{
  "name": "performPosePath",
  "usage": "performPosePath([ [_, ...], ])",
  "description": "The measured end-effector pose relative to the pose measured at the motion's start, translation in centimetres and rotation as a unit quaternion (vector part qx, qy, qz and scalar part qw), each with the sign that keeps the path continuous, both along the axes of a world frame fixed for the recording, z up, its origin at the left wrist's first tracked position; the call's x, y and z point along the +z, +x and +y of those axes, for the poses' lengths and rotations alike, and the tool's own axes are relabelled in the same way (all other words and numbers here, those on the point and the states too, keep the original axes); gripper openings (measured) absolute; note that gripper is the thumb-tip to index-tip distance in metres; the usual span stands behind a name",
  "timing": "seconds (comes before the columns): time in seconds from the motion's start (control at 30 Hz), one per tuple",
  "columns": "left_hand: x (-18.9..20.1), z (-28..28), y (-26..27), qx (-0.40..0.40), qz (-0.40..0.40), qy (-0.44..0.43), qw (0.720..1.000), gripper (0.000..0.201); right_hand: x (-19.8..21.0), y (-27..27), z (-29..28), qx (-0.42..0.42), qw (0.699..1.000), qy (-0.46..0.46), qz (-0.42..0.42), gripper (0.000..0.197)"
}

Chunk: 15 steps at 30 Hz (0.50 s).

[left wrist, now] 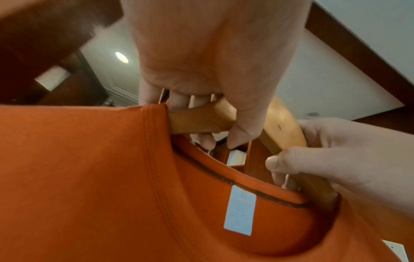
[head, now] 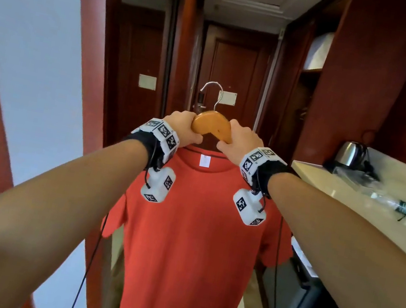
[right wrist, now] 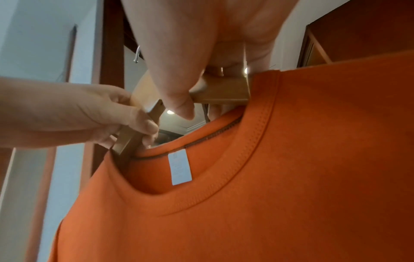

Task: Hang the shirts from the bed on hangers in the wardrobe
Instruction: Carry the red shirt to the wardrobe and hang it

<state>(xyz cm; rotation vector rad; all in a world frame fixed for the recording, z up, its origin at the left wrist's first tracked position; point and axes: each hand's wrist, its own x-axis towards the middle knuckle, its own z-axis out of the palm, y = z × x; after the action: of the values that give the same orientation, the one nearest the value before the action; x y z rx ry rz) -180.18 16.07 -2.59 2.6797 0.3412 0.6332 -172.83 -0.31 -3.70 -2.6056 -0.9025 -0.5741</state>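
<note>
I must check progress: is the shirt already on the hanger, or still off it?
On it. The hanger passes through the neck of the shirt, which hangs spread below; both hands grip the wood.

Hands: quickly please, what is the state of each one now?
Left hand: closed on the wooden hanger, left of its hook.
Right hand: closed on the same hanger, which carries the orange shirt.

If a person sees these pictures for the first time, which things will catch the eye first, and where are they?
First comes the orange-red T-shirt, hanging full length in the middle of the head view with a white label inside its collar. Above it is the wooden hanger with its metal hook upright, held in the grip of the left hand and the right hand, one on each side of its centre. To the right, a steel kettle stands on a pale counter.
</note>
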Motion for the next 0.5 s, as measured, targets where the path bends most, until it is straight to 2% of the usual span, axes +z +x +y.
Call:
performPosePath([
  [0.2, -1.2, -0.6, 12.0, -0.02, 0.003, 0.011, 1.0, 0.03, -1.7, 11.3, -1.3, -0.036, 0.999, -0.019, -0.03, 0.034],
  [0.27, -1.6, -0.9, 16.4, -0.023, -0.016, 0.004, 1.0, 0.032, -2.0, 15.4, -1.6, -0.029, 0.998, 0.019, -0.044, 0.036],
  [0.33, -1.6, -1.1, 20.7, -0.029, -0.023, -0.01, 0.999, 0.034, -2.4, 19.5, -2.1, -0.014, 0.992, 0.058, -0.108, 0.041],
  [0.43, -1.4, -1.0, 26.7, -0.033, -0.018, -0.032, 0.999, 0.037, -2.8, 24.7, -3.1, 0.059, 0.974, 0.081, -0.203, 0.024],
  [0.5, -1.2, -0.8, 30.1, -0.032, -0.022, -0.03, 0.999, 0.038, -3.2, 27.6, -3.2, 0.115, 0.975, 0.049, -0.181, 0.014],
])
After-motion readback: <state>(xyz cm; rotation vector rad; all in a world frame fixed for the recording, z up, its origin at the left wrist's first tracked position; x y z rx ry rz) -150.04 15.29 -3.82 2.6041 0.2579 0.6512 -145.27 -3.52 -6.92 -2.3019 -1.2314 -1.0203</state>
